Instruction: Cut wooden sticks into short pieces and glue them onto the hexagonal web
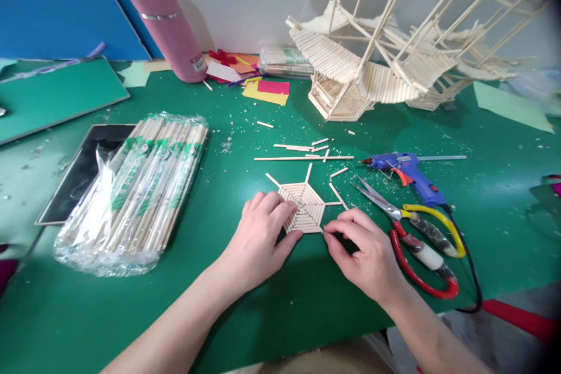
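Note:
A web-like hexagonal panel of thin wooden sticks lies flat on the green table, with spokes jutting past its edge. My left hand grips its left side, thumb at the near edge and fingers over the top. At the panel's lower right corner, my right hand pinches with thumb and forefinger; the fingertips hide most of the spoke end there. Beyond the panel lie a long stick and several short cut pieces.
To the right are a blue glue gun with its cord and scissors with red and yellow handles. Bagged chopsticks lie over a dark tablet at left. A stick-built pavilion model and a pink flask stand behind.

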### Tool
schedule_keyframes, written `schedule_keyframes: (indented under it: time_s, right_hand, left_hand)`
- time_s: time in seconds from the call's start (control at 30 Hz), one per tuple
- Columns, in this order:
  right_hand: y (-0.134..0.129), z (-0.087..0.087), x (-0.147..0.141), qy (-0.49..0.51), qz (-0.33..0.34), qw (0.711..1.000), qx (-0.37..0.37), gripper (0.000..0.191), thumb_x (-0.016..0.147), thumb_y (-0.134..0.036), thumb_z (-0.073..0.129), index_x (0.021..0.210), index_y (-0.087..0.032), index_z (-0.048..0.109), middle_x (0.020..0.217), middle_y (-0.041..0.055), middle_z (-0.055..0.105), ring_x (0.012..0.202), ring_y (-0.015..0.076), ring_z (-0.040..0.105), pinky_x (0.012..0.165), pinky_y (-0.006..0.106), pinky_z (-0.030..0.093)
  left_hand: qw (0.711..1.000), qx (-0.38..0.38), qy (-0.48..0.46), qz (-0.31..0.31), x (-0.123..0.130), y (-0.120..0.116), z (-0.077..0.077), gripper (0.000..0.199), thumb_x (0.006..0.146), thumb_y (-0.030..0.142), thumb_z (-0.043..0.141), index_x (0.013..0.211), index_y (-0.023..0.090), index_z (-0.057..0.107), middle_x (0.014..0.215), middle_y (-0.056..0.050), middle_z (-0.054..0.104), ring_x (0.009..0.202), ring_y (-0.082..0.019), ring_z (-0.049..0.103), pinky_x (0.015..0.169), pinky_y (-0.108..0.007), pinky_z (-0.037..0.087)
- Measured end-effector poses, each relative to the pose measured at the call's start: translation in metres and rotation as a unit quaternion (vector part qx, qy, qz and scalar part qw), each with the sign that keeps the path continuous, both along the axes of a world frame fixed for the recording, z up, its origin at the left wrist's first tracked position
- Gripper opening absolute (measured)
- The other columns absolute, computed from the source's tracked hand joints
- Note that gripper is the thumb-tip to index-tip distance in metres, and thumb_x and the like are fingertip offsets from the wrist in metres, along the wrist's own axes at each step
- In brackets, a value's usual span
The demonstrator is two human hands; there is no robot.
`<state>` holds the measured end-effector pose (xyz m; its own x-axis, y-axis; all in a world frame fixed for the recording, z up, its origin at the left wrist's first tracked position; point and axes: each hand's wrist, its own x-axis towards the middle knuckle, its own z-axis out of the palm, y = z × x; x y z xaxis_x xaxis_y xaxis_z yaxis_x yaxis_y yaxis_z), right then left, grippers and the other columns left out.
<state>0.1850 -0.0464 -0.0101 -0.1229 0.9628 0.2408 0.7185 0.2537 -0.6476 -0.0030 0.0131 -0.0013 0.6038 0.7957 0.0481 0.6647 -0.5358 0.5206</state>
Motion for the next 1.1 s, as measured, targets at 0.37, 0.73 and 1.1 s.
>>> schedule_keyframes:
  time_s: [0.37, 0.73, 1.1]
  right_hand:
    - [-0.0003, 0.0005, 0.0006, 0.005, -0.005, 1.0, 0.007, 0.011, 0.076, -0.011, 0.053, 0.085, -0.013, 0.06, 0.08, 0.0061, 0.052, 0.074, 0.0154, 0.054, 0.065, 0.028, 0.047]
    - [-0.0003, -0.0027, 0.0006, -0.01, -0.005, 1.0, -0.011, 0.009, 0.079, -0.016, 0.055, 0.085, -0.016, 0.06, 0.081, 0.0045, 0.052, 0.075, 0.0152, 0.054, 0.065, 0.028, 0.046]
    - [0.0012, -0.0027, -0.0043, -0.05, 0.015, 0.998, 0.021, 0.011, 0.078, -0.01, 0.052, 0.083, -0.017, 0.06, 0.078, 0.0042, 0.052, 0.074, 0.0151, 0.052, 0.066, 0.029, 0.044]
  left_hand:
    - [1.0, 0.012, 0.0, 0.001, 0.0014, -0.0007, 0.0, 0.021, 0.08, 0.027, 0.051, 0.099, 0.017, 0.053, 0.092, -0.007, 0.051, 0.083, -0.022, 0.044, 0.072, -0.038, 0.039]
    - [1.0, -0.01, 0.017, -0.013, -0.0004, -0.0001, 0.0052, 0.028, 0.074, 0.029, 0.057, 0.099, 0.018, 0.05, 0.095, -0.007, 0.05, 0.086, -0.023, 0.044, 0.072, -0.038, 0.038]
    - [0.999, 0.0, 0.04, -0.014, 0.0011, -0.0037, 0.0089, 0.007, 0.075, 0.021, 0.048, 0.081, 0.018, 0.048, 0.087, -0.006, 0.048, 0.081, -0.021, 0.043, 0.072, -0.037, 0.037]
